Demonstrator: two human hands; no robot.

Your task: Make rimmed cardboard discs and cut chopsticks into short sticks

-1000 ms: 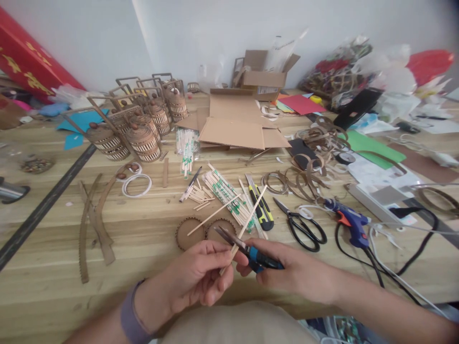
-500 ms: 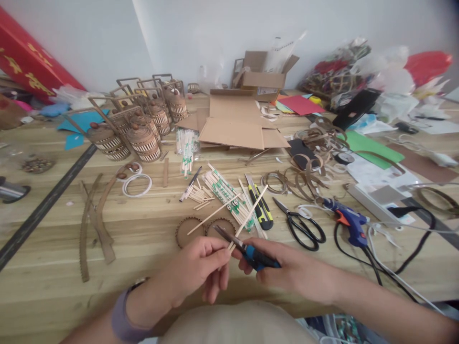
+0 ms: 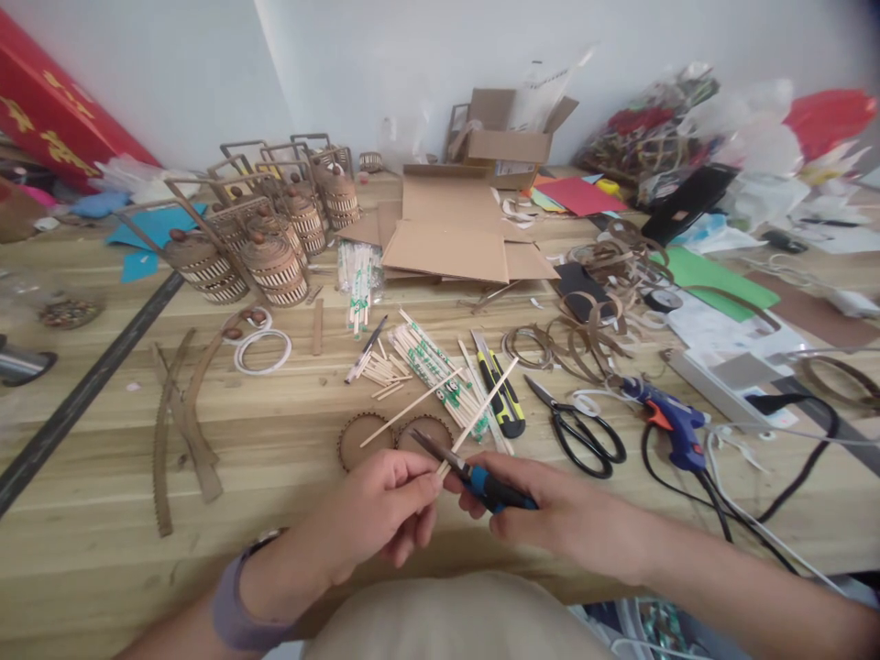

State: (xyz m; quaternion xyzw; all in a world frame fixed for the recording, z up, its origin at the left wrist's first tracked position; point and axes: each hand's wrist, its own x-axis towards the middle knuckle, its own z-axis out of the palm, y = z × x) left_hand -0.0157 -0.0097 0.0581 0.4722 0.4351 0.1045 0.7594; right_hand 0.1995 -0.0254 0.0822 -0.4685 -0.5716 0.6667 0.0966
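Observation:
My left hand pinches the near end of a pale wooden chopstick between thumb and fingers; a short second piece seems to lie beside it. The chopstick points away to the upper right. My right hand is closed around the blue-and-black handle of a pair of shears. Their dark metal blades cross the chopstick just beyond my left fingertips. Two round cardboard discs with notched rims, a left disc and a right disc, lie beyond my hands. Another loose chopstick rests across them.
Wrapped chopsticks, cut stick pieces and a yellow-black utility knife lie ahead. To the right are black scissors and a blue glue gun with cords. Several small woven lanterns stand back left, near flattened cardboard.
The view has shifted slightly. My hands, the shears and the chopstick hold nearly the same position, with the blades still across the stick.

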